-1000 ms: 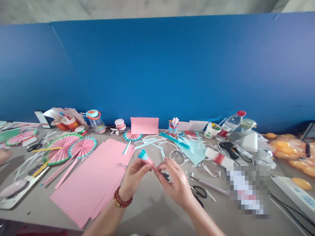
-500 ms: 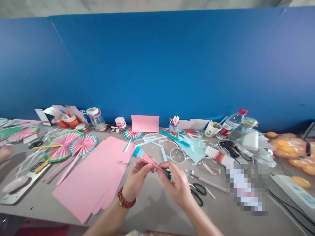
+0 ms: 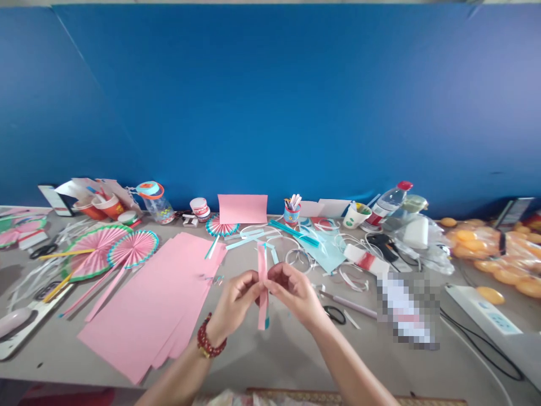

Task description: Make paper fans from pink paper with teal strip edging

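Pinching folded pink strip (image 3: 262,311) upright btwn L hand (image 3: 235,298), R hand (image 3: 296,292).

No word, number or brand can be read anywhere on the grey table (image 3: 274,361). The red label round the clear plastic water bottle with a red cap (image 3: 385,204), the red-and-white band on the small round white jar (image 3: 198,207), the green marks on the white paper cup (image 3: 354,215) and the colourful print on the small blue pen cup (image 3: 291,215) are all too small and blurred to make out. A flat white thing at the table's right (image 3: 404,309) is covered by a mosaic patch, so any print on it cannot be told.
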{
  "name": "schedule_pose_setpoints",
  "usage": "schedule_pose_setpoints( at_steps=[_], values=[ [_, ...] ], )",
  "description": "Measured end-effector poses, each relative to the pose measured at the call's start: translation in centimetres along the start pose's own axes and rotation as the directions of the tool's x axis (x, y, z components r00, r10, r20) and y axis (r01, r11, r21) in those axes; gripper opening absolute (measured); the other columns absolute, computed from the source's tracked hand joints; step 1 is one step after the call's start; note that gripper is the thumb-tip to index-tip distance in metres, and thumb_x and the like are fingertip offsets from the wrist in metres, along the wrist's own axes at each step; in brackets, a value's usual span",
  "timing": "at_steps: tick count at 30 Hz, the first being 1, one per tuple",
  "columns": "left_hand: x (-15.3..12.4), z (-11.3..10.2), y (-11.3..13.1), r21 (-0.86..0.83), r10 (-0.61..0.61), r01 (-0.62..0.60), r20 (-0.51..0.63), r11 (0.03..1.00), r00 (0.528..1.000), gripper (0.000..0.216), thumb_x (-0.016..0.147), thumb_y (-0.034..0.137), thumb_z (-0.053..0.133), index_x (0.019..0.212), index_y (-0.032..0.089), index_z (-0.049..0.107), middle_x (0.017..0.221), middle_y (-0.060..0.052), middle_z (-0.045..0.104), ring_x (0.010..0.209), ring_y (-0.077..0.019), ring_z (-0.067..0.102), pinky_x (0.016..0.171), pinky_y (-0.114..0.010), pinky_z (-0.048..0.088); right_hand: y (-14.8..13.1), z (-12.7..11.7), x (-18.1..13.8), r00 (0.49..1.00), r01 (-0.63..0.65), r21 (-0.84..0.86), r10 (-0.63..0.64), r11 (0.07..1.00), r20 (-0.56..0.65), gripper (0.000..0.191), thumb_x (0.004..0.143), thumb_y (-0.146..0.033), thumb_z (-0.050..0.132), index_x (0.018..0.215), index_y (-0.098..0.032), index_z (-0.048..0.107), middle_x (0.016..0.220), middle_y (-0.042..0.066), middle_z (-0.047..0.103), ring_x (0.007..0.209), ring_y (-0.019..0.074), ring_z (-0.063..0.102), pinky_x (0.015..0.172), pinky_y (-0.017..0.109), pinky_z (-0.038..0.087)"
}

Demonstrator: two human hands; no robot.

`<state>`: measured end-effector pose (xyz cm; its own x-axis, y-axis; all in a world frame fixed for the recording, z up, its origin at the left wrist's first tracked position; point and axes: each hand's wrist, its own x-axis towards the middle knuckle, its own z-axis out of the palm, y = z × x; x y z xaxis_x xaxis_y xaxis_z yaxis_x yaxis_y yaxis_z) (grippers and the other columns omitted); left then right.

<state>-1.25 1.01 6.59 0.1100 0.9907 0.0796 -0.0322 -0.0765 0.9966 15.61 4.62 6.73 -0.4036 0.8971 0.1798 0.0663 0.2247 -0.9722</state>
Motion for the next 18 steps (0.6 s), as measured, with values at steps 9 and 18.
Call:
schedule_pose_setpoints(
  at_steps=[9,18],
  values=[
    [-0.2,0.2,0.1,0.005,0.024,-0.024,0.015,1.0,1.0,0.026,0.093,0.038,0.054,0.08,0.017,0.064,0.07,0.0,0.06,0.065,-0.013,0.051,0.062,-0.021,0.04,1.0,1.0,-0.4,0.993,-0.047,0.149,0.063,0.988,-0.101,0.024,0.085,-0.041,0.069,0.082,-0.018,0.064,0.073,0.0,0.061,0.065,0.0126,0.056,0.061,0.024,0.045],
    [0.4,0.4,-0.3,0.043,-0.051,0.052,-0.026,0.998,0.998,0.031,0.088,0.041,0.061,0.075,0.014,0.066,0.067,-0.002,0.063,0.064,-0.0133,0.055,0.061,-0.022,0.045,1.2,0.8,0.0,0.992,-0.075,0.249,0.098,0.966,-0.082,0.022,0.08,-0.038,0.072,0.082,-0.018,0.062,0.075,0.0,0.06,0.066,0.0133,0.057,0.062,0.025,0.048]
  ],
)
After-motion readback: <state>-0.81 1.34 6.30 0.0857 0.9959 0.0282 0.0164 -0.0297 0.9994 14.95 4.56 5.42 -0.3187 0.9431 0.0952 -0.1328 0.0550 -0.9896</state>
